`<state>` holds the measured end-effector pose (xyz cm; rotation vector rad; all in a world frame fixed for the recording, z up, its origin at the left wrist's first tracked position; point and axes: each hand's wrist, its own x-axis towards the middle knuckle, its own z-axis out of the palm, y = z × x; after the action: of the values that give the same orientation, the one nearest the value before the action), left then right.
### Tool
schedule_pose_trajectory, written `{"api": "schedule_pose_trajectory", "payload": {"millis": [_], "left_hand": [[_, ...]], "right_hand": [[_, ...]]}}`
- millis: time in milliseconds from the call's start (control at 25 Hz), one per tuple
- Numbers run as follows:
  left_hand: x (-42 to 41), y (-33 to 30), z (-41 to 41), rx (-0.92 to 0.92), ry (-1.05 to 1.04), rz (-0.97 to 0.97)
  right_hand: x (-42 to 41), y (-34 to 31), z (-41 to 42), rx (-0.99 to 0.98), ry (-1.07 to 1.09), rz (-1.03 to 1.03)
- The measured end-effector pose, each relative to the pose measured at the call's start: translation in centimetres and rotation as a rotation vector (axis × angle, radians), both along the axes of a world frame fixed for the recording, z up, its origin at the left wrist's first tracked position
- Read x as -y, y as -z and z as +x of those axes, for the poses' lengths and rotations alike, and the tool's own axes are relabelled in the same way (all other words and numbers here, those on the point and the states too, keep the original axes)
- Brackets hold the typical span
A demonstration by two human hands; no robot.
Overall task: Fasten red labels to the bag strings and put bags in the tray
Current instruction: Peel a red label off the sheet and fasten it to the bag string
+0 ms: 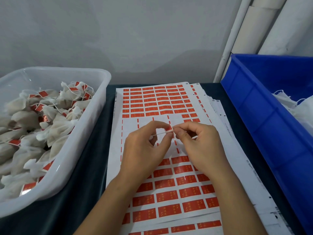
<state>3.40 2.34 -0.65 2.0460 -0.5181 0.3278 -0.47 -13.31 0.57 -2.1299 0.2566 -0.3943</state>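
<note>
A red label sits pinched between the two hands, folded over a thin white string, above the stripped middle band of the top label sheet. The left hand grasps the label's left edge between thumb and forefinger, with the string running back under its fingers; the bag the string belongs to is not visible, so it may be tucked in the palm or hidden below the hands. The right hand pinches the label's right edge with curled fingertips.

The step in hand looks like closing the sticker around the string. To do it well, keep the string taut and lying straight along the fold, bring the two halves together edge to edge, then press from the fold outward so no adhesive is left exposed and the string cannot slip out.

Left of the label sheet stands the white tray, already heaped with labelled bags; the finished bag belongs there. Right of the sheet is a blue crate holding white bags that appear unlabelled. More sheets lie fanned under the top one, on a dark cloth.
</note>
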Motion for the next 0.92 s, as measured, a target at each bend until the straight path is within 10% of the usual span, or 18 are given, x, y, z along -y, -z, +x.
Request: {"api": "schedule_pose_trajectory", "payload": {"millis": [920], "left_hand": [[-0.6, -1.4, 1.1, -0.499, 0.15, -0.215]], "right_hand": [[-0.4, -0.6, 0.1, 0.052, 0.001, 0.116]]}}
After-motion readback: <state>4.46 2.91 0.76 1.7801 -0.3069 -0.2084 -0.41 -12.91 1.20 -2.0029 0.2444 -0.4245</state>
